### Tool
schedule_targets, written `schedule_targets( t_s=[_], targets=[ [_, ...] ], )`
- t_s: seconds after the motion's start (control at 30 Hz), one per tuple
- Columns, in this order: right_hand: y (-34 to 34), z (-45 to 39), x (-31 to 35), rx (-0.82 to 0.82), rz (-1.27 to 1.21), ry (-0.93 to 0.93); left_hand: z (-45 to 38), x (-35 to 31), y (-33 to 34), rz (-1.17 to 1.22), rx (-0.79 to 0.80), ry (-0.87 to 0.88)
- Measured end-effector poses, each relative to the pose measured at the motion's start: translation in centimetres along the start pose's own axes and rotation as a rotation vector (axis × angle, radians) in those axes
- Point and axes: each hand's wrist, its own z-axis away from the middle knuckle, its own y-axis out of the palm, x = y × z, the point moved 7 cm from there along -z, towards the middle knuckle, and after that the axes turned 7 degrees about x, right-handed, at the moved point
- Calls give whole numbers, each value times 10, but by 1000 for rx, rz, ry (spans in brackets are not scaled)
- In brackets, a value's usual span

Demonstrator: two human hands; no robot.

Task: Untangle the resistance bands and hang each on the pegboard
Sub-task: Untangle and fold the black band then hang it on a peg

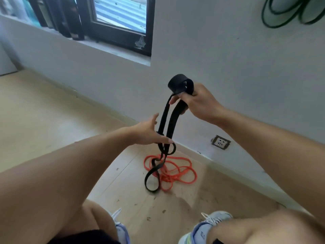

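in right hand (197,101) — black band (166,124) dangling floorward

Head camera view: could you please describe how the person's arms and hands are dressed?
Both arms are bare, with no sleeves in view. The left hand and right hand wear no gloves; no rings, watch or wristband show.

Black band (166,124): wide, flat, twisted, hanging vertical, top looped, lowest loop over floor. Orange band (177,171): thin, coiled in loose tangle on floor, at 4 o'clock from black loop. Green bands (281,16): hanging on wall, 1 o'clock.
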Motion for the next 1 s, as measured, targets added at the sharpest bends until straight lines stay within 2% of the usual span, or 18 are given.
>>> schedule_targets(
  t_s=[0.17, 0.27, 0.33, 0.43, 0.5, 0.53, 0.67, 0.77, 0.9, 1.0],
  targets=[
    [-14, 26, 22, -108, -420, -39, 14, -41, 15, 51, -50, 165],
    [-14, 26, -14, -76, -418, 114, 1, -30, 23, 249, -77, 170],
    [-2, 32, -56, 54, -294, 269, -11, -15, 24, 315, -50, 106],
    [41, 54, -117, 364, -195, 448, -23, -6, 9, 476, -74, 83],
    [72, 66, -140, 529, -147, 476, -30, -7, 1, 643, -100, 89],
    [84, 68, -145, 560, -139, 472, -32, -6, 0, 707, -104, 77],
    [112, 58, -145, 481, -179, 368, -37, 2, 0, 902, -124, 30],
    [118, 55, -141, 389, -177, 355, -35, 6, -10, 1032, -200, 45],
    [124, 54, -140, 418, -139, 376, -29, 21, -26, 997, -306, 39],
    [120, 52, -126, 352, -82, 326, -22, 37, -37, 855, -367, 32]
  ],
)
